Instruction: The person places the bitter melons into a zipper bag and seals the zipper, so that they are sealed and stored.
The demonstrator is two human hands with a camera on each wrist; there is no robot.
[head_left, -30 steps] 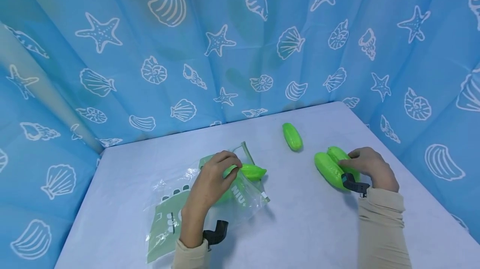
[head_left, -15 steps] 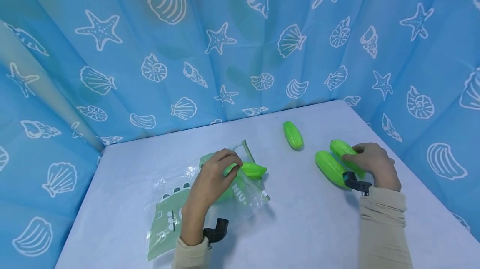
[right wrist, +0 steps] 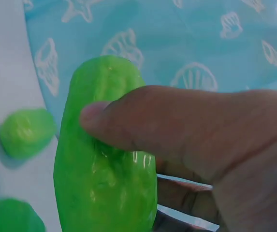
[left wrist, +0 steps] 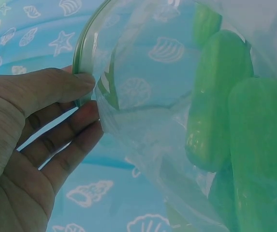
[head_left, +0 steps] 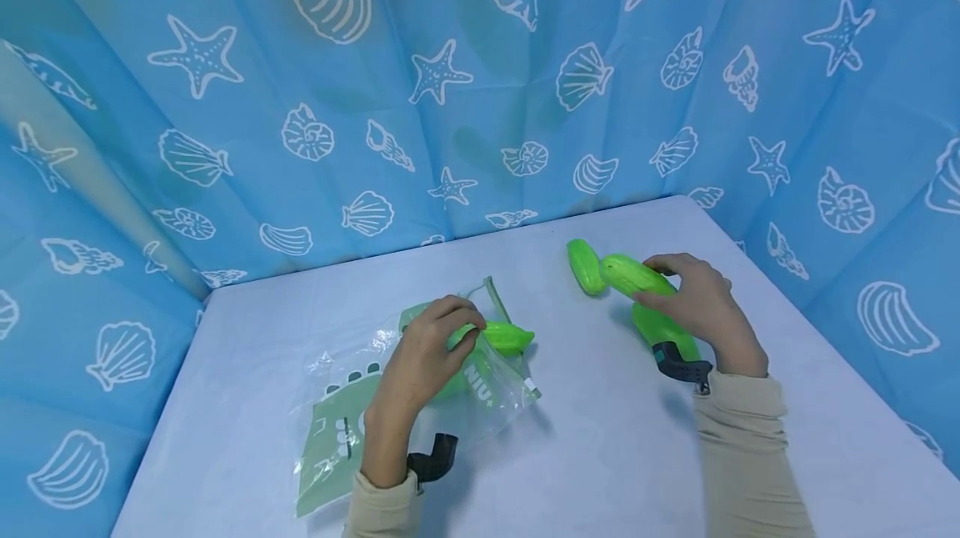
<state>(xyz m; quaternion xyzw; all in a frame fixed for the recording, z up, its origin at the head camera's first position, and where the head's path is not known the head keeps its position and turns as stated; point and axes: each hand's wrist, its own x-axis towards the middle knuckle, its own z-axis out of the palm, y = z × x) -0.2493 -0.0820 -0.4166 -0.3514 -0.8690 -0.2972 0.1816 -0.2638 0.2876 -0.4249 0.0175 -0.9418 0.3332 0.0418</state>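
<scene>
Using the table (head_left: 225,371) to bear the plastic bag (head_left: 341,429), pinching its rim (left wrist: 79,50) in the left hand (head_left: 420,359): probably thin, limp and slippery, so best to take by that firmer edge. Gripping a green gourd (head_left: 628,274) above the table in the right hand (head_left: 701,304): apparently smooth and rigid, likely light, so best to clasp round the middle.
</scene>
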